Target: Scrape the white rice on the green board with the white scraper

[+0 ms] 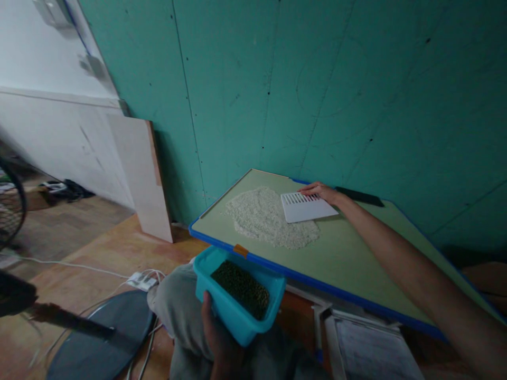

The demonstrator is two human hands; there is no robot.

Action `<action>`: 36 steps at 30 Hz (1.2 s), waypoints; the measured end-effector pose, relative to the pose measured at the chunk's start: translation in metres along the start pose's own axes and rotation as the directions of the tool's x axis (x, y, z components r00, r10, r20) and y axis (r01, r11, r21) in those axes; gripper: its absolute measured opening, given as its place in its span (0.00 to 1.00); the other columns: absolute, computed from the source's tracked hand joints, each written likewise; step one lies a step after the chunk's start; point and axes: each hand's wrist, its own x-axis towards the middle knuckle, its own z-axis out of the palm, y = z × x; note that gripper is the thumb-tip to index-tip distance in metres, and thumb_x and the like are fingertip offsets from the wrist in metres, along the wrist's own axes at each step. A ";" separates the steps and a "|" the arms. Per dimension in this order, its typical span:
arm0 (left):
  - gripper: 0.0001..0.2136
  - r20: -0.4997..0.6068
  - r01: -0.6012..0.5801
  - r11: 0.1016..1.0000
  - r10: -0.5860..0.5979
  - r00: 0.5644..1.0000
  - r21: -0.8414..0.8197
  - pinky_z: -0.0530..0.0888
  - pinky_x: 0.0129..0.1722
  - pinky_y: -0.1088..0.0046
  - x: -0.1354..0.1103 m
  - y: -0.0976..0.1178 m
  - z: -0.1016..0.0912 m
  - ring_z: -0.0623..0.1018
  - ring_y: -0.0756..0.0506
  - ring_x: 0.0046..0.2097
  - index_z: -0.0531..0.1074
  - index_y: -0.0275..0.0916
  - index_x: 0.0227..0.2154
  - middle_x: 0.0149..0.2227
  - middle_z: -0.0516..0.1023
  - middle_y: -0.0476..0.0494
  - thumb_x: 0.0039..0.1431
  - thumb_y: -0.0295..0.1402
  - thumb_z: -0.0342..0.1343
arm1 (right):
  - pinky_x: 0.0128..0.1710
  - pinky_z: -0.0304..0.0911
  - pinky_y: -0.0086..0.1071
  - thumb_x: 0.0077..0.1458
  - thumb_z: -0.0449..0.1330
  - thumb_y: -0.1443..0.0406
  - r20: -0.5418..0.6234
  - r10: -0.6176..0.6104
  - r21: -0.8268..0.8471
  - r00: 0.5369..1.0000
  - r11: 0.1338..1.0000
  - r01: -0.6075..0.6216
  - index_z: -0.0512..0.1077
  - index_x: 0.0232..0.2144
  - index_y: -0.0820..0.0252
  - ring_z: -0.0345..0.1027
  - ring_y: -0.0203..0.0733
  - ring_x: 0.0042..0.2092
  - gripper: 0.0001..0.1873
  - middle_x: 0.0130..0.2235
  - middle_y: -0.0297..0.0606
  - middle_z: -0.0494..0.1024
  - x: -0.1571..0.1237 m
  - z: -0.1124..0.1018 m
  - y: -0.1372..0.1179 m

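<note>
Scraper [307,206], white flat plastic, roughly rectangular with a row of slots along its far edge, lies on the pale green table [348,253] at the right edge of the grain heap [271,217]. Right hand [321,190] rests on the scraper's far right corner, fingers laid flat over the slotted edge, pressing rather than clenched; arm bare, stretched across the tabletop. Grain heap: off-white, fine and granular, spread in a low irregular mound near the table's front left corner. Tabletop smooth and matte, bordered by a blue rim with a small orange patch on the near edge. Left hand [219,338] grips from below a turquoise plastic tub [237,311], rectangular with rounded corners, held just beneath the table's edge over the knee; thumb up its near wall. Tub contents: dark green small round seeds [241,288], pebbly surface. Black flat bar [359,196] lies by the teal panel wall [317,89].
</note>
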 end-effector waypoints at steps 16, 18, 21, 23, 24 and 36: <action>0.25 -0.111 0.021 0.999 -0.017 0.994 0.035 0.73 0.55 0.61 -0.004 0.001 0.011 0.81 0.39 0.48 0.64 0.46 0.63 0.47 0.83 0.44 0.65 0.44 0.51 | 0.33 0.68 0.29 0.54 0.63 0.65 -0.560 -0.228 0.039 0.797 0.953 0.300 0.78 0.41 0.61 0.74 0.37 0.32 0.12 0.37 0.39 0.82 0.033 0.013 0.017; 0.26 -0.132 -0.008 0.998 0.016 0.991 0.063 0.71 0.57 0.58 -0.003 -0.002 0.009 0.80 0.38 0.49 0.63 0.47 0.64 0.47 0.83 0.44 0.64 0.44 0.53 | 0.33 0.68 0.29 0.54 0.63 0.65 -0.588 -0.255 0.000 0.767 0.949 0.315 0.78 0.41 0.62 0.74 0.36 0.31 0.12 0.36 0.39 0.82 0.038 0.015 0.017; 0.28 -0.097 -0.066 0.994 0.075 0.992 0.093 0.71 0.56 0.51 0.000 -0.006 0.005 0.80 0.35 0.49 0.62 0.46 0.64 0.47 0.83 0.41 0.62 0.43 0.55 | 0.29 0.65 0.28 0.54 0.63 0.64 -0.587 -0.286 -0.070 0.757 0.950 0.305 0.79 0.41 0.63 0.72 0.36 0.28 0.12 0.33 0.40 0.82 0.046 0.013 0.008; 0.29 -0.063 -0.042 0.997 0.046 0.997 0.071 0.71 0.55 0.47 0.002 -0.008 0.003 0.80 0.33 0.49 0.62 0.46 0.65 0.48 0.82 0.39 0.62 0.44 0.55 | 0.28 0.64 0.28 0.55 0.62 0.64 -0.578 -0.302 -0.118 0.758 0.950 0.288 0.79 0.40 0.64 0.70 0.35 0.27 0.12 0.32 0.40 0.81 0.052 0.009 -0.003; 0.29 -0.057 -0.018 0.998 0.021 0.998 0.054 0.71 0.55 0.46 0.003 -0.009 0.001 0.80 0.32 0.48 0.62 0.45 0.64 0.48 0.82 0.38 0.62 0.45 0.54 | 0.28 0.63 0.28 0.55 0.62 0.64 -0.576 -0.305 -0.139 0.759 0.951 0.277 0.80 0.40 0.64 0.70 0.35 0.27 0.12 0.31 0.40 0.81 0.056 0.006 -0.008; 0.29 -0.006 -0.031 0.998 0.032 0.999 0.048 0.69 0.57 0.49 0.006 -0.009 -0.002 0.81 0.33 0.49 0.64 0.45 0.63 0.46 0.83 0.39 0.59 0.42 0.59 | 0.26 0.60 0.27 0.55 0.63 0.62 -0.505 -0.329 -0.253 0.798 0.940 0.227 0.80 0.40 0.66 0.67 0.35 0.26 0.13 0.33 0.43 0.81 0.113 0.034 -0.014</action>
